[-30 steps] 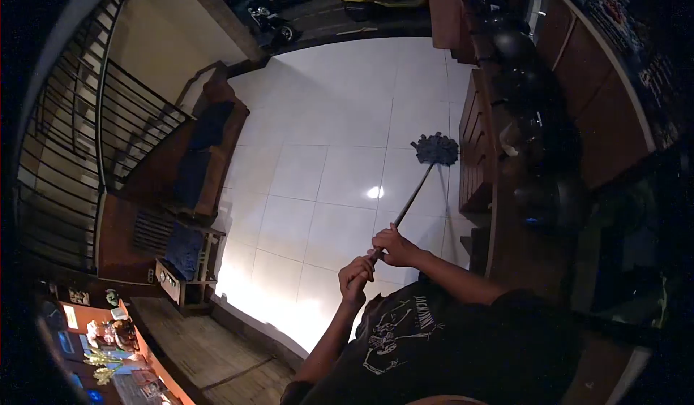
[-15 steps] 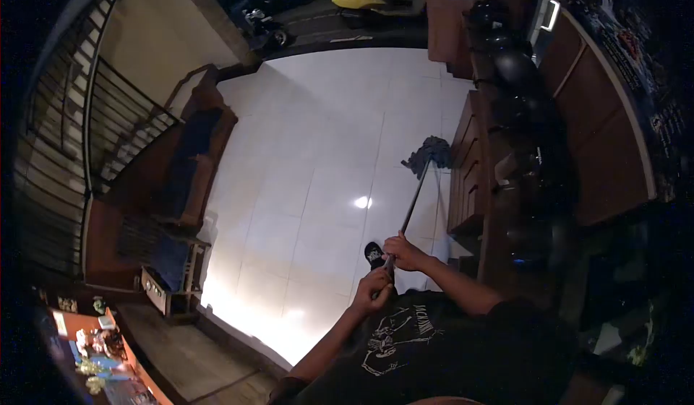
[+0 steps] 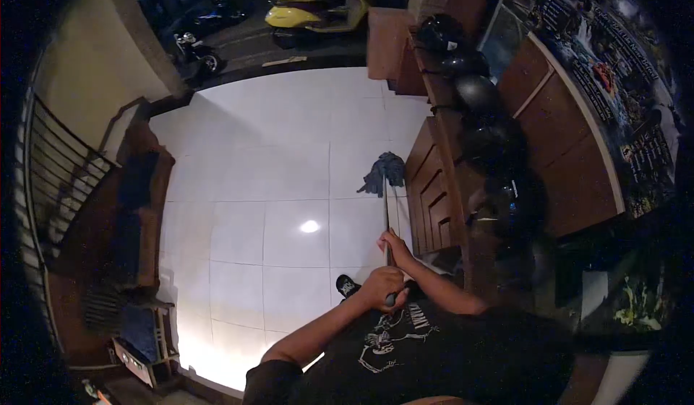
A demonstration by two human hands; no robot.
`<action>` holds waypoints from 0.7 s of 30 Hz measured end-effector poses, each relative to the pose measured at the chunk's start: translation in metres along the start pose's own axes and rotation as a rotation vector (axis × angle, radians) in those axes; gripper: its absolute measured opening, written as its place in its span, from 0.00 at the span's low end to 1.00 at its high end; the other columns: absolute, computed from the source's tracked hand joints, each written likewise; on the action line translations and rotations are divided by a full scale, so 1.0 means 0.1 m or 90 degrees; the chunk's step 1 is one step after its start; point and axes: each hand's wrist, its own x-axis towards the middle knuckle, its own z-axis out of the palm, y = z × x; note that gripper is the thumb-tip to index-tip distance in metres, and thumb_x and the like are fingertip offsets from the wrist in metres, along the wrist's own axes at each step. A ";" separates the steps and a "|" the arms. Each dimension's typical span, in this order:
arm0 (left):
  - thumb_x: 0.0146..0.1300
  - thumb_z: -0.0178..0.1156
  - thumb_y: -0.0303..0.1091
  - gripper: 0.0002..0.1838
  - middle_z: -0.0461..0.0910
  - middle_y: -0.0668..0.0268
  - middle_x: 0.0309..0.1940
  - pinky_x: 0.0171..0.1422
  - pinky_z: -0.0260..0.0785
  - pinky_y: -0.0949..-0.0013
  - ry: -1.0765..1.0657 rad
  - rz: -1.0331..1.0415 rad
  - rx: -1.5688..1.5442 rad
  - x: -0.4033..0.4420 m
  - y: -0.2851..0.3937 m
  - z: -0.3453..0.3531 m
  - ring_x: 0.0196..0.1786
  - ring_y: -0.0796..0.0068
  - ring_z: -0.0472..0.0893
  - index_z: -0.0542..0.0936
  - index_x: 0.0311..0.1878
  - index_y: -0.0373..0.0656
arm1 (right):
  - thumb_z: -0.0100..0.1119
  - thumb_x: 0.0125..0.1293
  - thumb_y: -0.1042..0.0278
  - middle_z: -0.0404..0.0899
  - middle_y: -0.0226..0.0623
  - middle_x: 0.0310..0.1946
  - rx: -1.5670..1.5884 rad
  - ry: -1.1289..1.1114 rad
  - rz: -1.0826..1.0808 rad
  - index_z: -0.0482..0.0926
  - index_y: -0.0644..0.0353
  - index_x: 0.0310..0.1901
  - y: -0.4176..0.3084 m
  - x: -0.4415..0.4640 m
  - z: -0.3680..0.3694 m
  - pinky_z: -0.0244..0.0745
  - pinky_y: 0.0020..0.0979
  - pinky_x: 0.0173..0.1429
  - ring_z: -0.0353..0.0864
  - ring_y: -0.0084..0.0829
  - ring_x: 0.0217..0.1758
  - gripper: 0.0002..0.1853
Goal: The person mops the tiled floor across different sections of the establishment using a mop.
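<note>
A mop with a dark grey string head (image 3: 384,173) rests on the white tiled floor (image 3: 296,239), close beside the brown wooden cabinet (image 3: 434,195). Its long handle (image 3: 386,210) runs back toward my body. My left hand (image 3: 382,288) is wrapped round the handle near its top end, in front of my black shirt. Farther down the handle, my right hand (image 3: 392,244) grips it too. One dark shoe (image 3: 347,284) shows on the floor left of my hands.
Several black helmets (image 3: 477,93) line the counter on the right. A wooden bench with dark cushions (image 3: 137,217) stands along the left, with a cushioned chair (image 3: 141,333) below it. Beyond the floor's far edge is a yellow scooter (image 3: 296,16).
The view has turned, shifting the room leftward and down. The mop head is nearer to the cabinet, and the handle stands more upright in view. Both hands keep hold of it.
</note>
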 end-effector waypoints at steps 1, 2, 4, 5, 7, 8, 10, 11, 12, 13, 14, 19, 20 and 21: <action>0.50 0.63 0.28 0.10 0.72 0.60 0.19 0.38 0.71 0.56 -0.022 0.005 -0.007 0.02 -0.07 -0.06 0.27 0.55 0.75 0.72 0.20 0.42 | 0.55 0.65 0.72 0.66 0.37 0.33 -0.088 0.007 -0.099 0.70 0.58 0.30 0.03 0.08 0.00 0.66 0.33 0.44 0.69 0.32 0.36 0.07; 0.51 0.63 0.28 0.10 0.72 0.60 0.19 0.39 0.71 0.56 -0.022 0.008 -0.011 0.03 -0.15 -0.07 0.27 0.55 0.75 0.72 0.20 0.42 | 0.55 0.64 0.73 0.66 0.37 0.34 -0.062 -0.007 -0.051 0.70 0.58 0.30 0.07 0.17 -0.02 0.66 0.34 0.44 0.69 0.32 0.37 0.06; 0.51 0.63 0.29 0.10 0.73 0.59 0.20 0.39 0.71 0.57 -0.029 0.013 -0.010 0.06 -0.34 -0.10 0.27 0.56 0.75 0.72 0.20 0.42 | 0.56 0.63 0.75 0.65 0.36 0.34 0.002 -0.032 0.038 0.70 0.58 0.31 0.17 0.39 -0.04 0.67 0.34 0.44 0.69 0.31 0.38 0.05; 0.51 0.63 0.29 0.10 0.73 0.59 0.20 0.39 0.70 0.57 -0.033 0.007 -0.017 0.08 -0.40 -0.12 0.27 0.56 0.75 0.72 0.20 0.42 | 0.56 0.64 0.76 0.66 0.37 0.34 -0.080 0.003 -0.078 0.71 0.60 0.34 0.24 0.47 -0.01 0.68 0.35 0.45 0.70 0.32 0.38 0.04; 0.51 0.63 0.29 0.10 0.72 0.59 0.20 0.39 0.70 0.57 -0.040 -0.004 -0.030 0.17 -0.50 -0.19 0.27 0.56 0.74 0.72 0.20 0.42 | 0.56 0.64 0.77 0.67 0.39 0.34 -0.116 0.006 -0.106 0.71 0.60 0.35 0.21 0.61 -0.04 0.69 0.36 0.45 0.70 0.34 0.39 0.04; 0.51 0.63 0.29 0.10 0.71 0.59 0.20 0.38 0.69 0.57 -0.039 -0.005 -0.029 0.18 -0.58 -0.23 0.27 0.56 0.74 0.72 0.20 0.42 | 0.56 0.64 0.77 0.67 0.40 0.35 -0.137 0.006 -0.120 0.71 0.60 0.36 0.20 0.70 -0.07 0.69 0.37 0.46 0.70 0.36 0.39 0.03; 0.51 0.63 0.28 0.11 0.70 0.59 0.20 0.38 0.68 0.57 -0.033 -0.008 -0.028 0.21 -0.72 -0.26 0.28 0.56 0.73 0.72 0.19 0.42 | 0.56 0.64 0.76 0.69 0.43 0.33 -0.092 -0.010 -0.097 0.71 0.59 0.35 0.33 0.86 -0.07 0.71 0.38 0.45 0.72 0.40 0.39 0.04; 0.51 0.63 0.28 0.11 0.70 0.60 0.20 0.37 0.68 0.57 -0.029 -0.015 -0.030 0.22 -0.80 -0.28 0.27 0.56 0.73 0.72 0.19 0.42 | 0.56 0.64 0.76 0.69 0.42 0.32 -0.105 -0.025 -0.108 0.71 0.59 0.35 0.40 0.96 -0.10 0.71 0.38 0.45 0.73 0.40 0.39 0.04; 0.50 0.64 0.27 0.11 0.70 0.60 0.19 0.37 0.68 0.57 -0.024 -0.023 -0.031 0.26 -0.86 -0.32 0.27 0.56 0.73 0.72 0.19 0.42 | 0.56 0.64 0.75 0.70 0.41 0.30 -0.117 -0.041 -0.119 0.71 0.58 0.34 0.38 1.05 -0.13 0.72 0.38 0.44 0.74 0.40 0.38 0.04; 0.50 0.64 0.27 0.11 0.69 0.60 0.19 0.36 0.67 0.57 -0.020 -0.032 -0.031 0.29 -0.92 -0.36 0.27 0.56 0.72 0.71 0.19 0.42 | 0.55 0.64 0.75 0.69 0.40 0.29 -0.138 -0.033 -0.147 0.71 0.58 0.34 0.37 1.13 -0.17 0.72 0.37 0.44 0.74 0.39 0.37 0.03; 0.50 0.64 0.27 0.11 0.69 0.60 0.19 0.36 0.67 0.57 -0.019 -0.029 -0.031 0.35 -0.99 -0.39 0.27 0.56 0.72 0.71 0.19 0.42 | 0.55 0.64 0.74 0.68 0.38 0.28 -0.157 -0.025 -0.177 0.71 0.57 0.34 0.36 1.23 -0.21 0.72 0.36 0.43 0.75 0.37 0.36 0.03; 0.50 0.63 0.26 0.10 0.69 0.59 0.19 0.36 0.67 0.57 -0.056 -0.044 -0.021 0.79 -1.47 -0.70 0.26 0.57 0.72 0.72 0.19 0.41 | 0.53 0.60 0.81 0.72 0.33 0.29 0.140 -0.042 0.094 0.70 0.57 0.34 0.34 1.87 -0.31 0.68 0.30 0.49 0.72 0.32 0.35 0.06; 0.50 0.63 0.26 0.10 0.69 0.59 0.19 0.36 0.67 0.57 -0.061 -0.051 -0.025 0.87 -1.56 -0.75 0.26 0.57 0.72 0.72 0.19 0.40 | 0.54 0.59 0.81 0.72 0.33 0.29 0.074 -0.025 0.025 0.70 0.57 0.34 0.35 2.00 -0.35 0.68 0.30 0.48 0.72 0.32 0.35 0.06; 0.50 0.63 0.26 0.10 0.69 0.59 0.19 0.36 0.67 0.57 -0.065 -0.054 -0.029 0.99 -1.66 -0.82 0.26 0.56 0.72 0.72 0.18 0.40 | 0.54 0.59 0.81 0.72 0.33 0.29 0.006 -0.006 -0.045 0.71 0.56 0.33 0.39 2.14 -0.40 0.68 0.29 0.47 0.72 0.32 0.35 0.07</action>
